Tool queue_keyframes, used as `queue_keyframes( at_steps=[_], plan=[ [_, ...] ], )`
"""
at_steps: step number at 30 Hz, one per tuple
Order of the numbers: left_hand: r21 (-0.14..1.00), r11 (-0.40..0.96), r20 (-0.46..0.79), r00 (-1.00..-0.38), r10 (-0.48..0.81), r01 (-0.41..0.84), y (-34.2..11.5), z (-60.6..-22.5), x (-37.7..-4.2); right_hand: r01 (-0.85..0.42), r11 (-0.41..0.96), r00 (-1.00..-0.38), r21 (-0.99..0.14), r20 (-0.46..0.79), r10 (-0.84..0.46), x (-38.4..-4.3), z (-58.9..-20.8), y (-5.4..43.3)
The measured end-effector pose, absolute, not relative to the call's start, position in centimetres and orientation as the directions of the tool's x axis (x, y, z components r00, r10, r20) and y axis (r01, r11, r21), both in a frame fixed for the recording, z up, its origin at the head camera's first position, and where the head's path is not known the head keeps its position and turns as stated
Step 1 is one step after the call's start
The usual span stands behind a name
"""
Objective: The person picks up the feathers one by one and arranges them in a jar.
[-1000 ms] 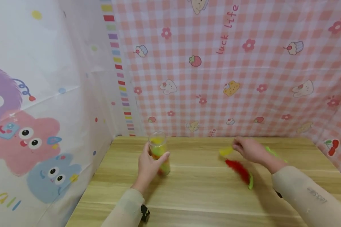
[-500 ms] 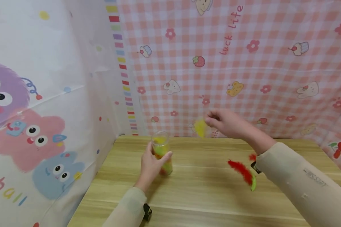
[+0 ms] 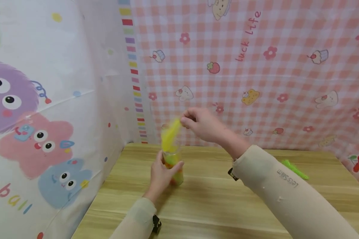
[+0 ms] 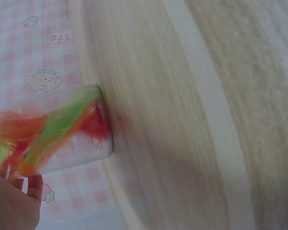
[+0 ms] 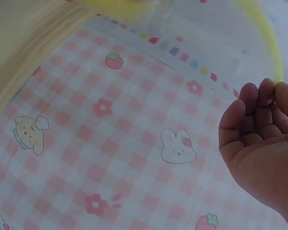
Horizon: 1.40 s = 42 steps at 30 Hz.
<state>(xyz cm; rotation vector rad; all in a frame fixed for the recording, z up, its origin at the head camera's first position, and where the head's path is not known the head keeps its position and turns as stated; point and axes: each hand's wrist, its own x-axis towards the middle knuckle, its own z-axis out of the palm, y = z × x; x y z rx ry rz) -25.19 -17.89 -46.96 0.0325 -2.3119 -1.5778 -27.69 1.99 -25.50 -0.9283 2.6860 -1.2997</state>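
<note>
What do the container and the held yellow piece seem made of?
The container seems clear, smooth plastic or glass: coloured pieces show through its wall. The yellow piece may be soft, matt feather, real or synthetic, from its thin, curving form; blur hides finer signs.

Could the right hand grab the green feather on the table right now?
Probably not right away: the right hand pinches a yellow feather at the mouth of the clear jar. With that hand freed, the way looks open, since nothing appears to lie over the green feather.
</note>
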Motion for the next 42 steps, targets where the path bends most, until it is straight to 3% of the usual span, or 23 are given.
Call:
queue_keyframes(
  at_steps=[12, 42],
  plan=[
    [0.909, 0.389, 0.242, -0.950, -0.200, 0.150, -18.2, -47.1, -25.3, -0.509, 0.561, -0.842, -0.653, 0.245, -0.480, -28.7, -26.7, 1.1],
    [0.906, 0.394, 0.248, -0.949, -0.193, 0.156, -18.1, -47.1, -25.1, -0.490, 0.618, -0.869, -0.615, 0.283, -0.407, -29.3, -27.4, -0.8]
  ],
)
